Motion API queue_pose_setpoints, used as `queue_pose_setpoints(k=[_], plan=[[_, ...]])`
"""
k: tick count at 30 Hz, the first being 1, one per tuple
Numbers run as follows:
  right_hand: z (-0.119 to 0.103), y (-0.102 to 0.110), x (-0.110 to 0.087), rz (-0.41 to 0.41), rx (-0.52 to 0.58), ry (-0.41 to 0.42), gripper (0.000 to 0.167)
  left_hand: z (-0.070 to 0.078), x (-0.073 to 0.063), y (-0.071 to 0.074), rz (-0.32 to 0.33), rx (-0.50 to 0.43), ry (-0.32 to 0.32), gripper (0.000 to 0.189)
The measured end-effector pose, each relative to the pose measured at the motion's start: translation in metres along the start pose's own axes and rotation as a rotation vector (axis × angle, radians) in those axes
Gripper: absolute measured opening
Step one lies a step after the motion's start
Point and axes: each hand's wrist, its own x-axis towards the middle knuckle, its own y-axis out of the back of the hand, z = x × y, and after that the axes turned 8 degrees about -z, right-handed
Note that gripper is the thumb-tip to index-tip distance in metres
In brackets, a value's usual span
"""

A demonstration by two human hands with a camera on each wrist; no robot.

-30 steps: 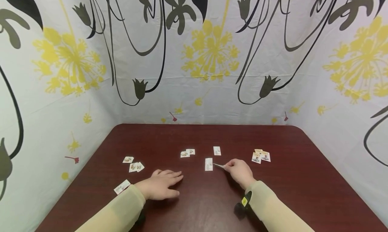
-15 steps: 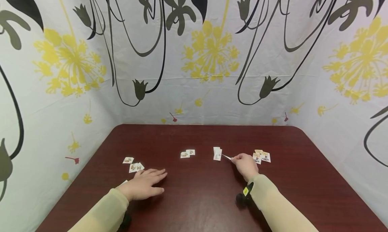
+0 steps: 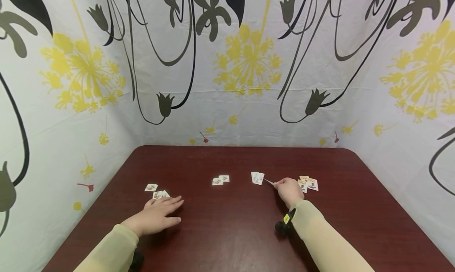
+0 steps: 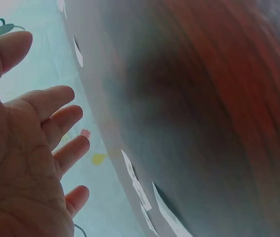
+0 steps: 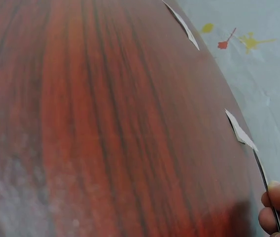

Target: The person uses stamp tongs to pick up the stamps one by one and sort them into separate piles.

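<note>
Between the thumb and fingers of my right hand point(image 3: 289, 192) is a pair of slim metal tweezers point(image 5: 264, 178), reaching left. Their tips meet the edge of a small printed white card point(image 3: 259, 179), which overlaps a second white card point(image 3: 253, 177) at the back middle of the table. My left hand point(image 3: 155, 215) hovers palm down with fingers spread, holding nothing. Its fingers overlap a pair of small picture cards point(image 3: 158, 194) in the head view. In the left wrist view, a nearer white card point(image 4: 167, 210) lies below the hand; in the head view the hand and sleeve hide it.
A single picture card point(image 3: 151, 187) lies at the left. Two overlapping cards point(image 3: 218, 181) lie left of the middle. Several orange-topped cards point(image 3: 313, 184) sit just right of my right hand. A patterned cloth point(image 3: 227, 118) surrounds the dark red table point(image 3: 220, 240).
My right hand has moved away and slightly right, and the white card has slid with the tweezers onto the one behind it. My left hand has drawn back to the left.
</note>
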Motion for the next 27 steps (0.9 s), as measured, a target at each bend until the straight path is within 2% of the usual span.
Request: queue_pose_setpoints(k=[7, 17, 21, 27], plan=[[0.001, 0.0, 0.0, 0.001, -0.06, 0.005, 0.023, -0.006, -0.008, 0.002, 0.014, -0.029, 0.017, 0.06], [0.003, 0.004, -0.005, 0.004, -0.149, 0.018, 0.031, -0.019, -0.011, 0.005, 0.026, -0.045, 0.064, 0.062], [0.003, 0.007, -0.011, 0.0, -0.175, 0.011, 0.031, -0.029, -0.01, 0.009, 0.033, -0.053, 0.103, 0.063], [0.003, 0.011, -0.017, -0.004, -0.217, 0.037, 0.029, -0.052, -0.004, 0.016, 0.043, -0.059, 0.187, 0.063]])
